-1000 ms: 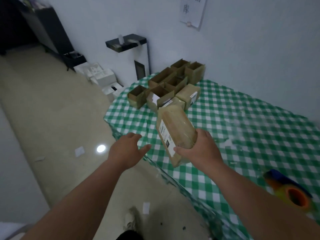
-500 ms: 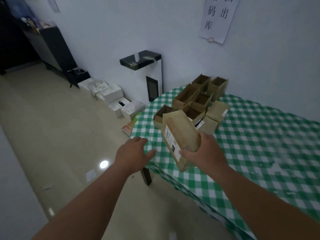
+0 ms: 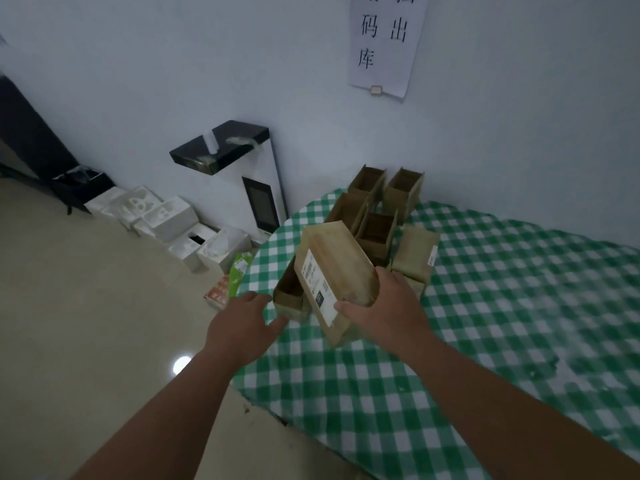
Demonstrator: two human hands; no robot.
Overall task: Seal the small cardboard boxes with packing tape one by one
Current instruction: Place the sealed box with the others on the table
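Observation:
My right hand (image 3: 384, 306) grips a closed brown cardboard box (image 3: 332, 268) with a white label on its side, held tilted above the green checked table (image 3: 502, 306). My left hand (image 3: 242, 323) hovers with relaxed fingers just left of it, near an open-topped box (image 3: 289, 294) at the table's corner. Behind them stands a cluster of several open boxes (image 3: 375, 202) against the wall. A closed labelled box (image 3: 415, 252) lies to the right of the cluster. No tape roll is in view.
White foam packaging (image 3: 166, 216) and a black-topped white device (image 3: 242, 174) sit on the floor left of the table by the wall. A paper sign (image 3: 384, 43) hangs on the wall. A green and red packet (image 3: 230, 278) lies below the table edge.
The view has swung up and to the left, so the tape roll has left the frame. My right hand has carried the closed box toward the cluster of boxes, and my left hand has followed.

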